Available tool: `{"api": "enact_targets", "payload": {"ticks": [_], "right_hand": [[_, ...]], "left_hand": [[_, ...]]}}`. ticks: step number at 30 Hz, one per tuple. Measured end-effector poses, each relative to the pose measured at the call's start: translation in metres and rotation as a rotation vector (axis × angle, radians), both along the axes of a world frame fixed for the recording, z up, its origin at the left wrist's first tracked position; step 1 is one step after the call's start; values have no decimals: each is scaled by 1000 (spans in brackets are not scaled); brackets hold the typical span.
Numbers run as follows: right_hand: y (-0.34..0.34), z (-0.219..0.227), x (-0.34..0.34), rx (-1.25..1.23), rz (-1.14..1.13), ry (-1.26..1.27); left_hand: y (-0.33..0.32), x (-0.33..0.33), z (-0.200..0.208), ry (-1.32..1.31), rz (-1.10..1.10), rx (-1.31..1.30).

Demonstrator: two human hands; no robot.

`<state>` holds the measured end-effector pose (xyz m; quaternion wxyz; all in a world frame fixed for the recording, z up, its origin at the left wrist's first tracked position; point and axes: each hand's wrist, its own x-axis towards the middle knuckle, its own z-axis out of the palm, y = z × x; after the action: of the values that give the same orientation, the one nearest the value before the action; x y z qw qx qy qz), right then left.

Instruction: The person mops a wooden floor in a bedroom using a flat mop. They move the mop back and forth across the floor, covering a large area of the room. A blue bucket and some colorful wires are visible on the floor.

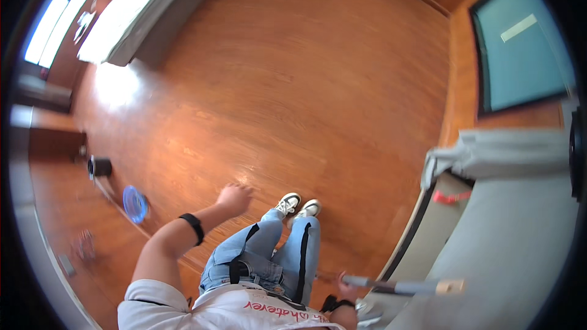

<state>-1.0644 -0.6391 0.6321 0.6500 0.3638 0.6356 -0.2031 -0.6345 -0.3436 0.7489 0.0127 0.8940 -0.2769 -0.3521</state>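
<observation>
My left hand (235, 200) hangs in front of my left leg above the wooden floor, its fingers curled in; nothing shows in it. A black band circles that wrist. My right hand (347, 287), low beside my right hip, is closed around a long grey rod (397, 286) with a pale beige end (451, 286). The rod points right, over the edge of a grey-covered piece of furniture (501, 232). Motion blurs the rod, and my right fingers show only in part.
A blue round plastic thing (134, 205) and a black cylinder (100, 167) sit on the floor at left. A red object (451, 197) lies by the grey furniture. At the upper left stands a white-covered bed (131, 15). A teal framed panel (520, 49) is at right.
</observation>
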Motion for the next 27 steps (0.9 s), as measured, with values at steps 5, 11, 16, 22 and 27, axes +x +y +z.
{"api": "enact_targets", "payload": {"ticks": [5,11,16,22,27], "right_hand": [[-51,4,16,-105,143,44],[-193,-49,49,-229,462,18],[-290,-37,131,-353,772,88],[-373,-2,234,-572,1041,138],[-404,28,284,-728,1117,172]], "left_hand": [[65,-39,48,117,527,327],[8,-195,56,637,509,572],[-101,-246,80,918,676,449],[-158,-211,92,814,830,283],[-138,-230,23,669,897,265]]}}
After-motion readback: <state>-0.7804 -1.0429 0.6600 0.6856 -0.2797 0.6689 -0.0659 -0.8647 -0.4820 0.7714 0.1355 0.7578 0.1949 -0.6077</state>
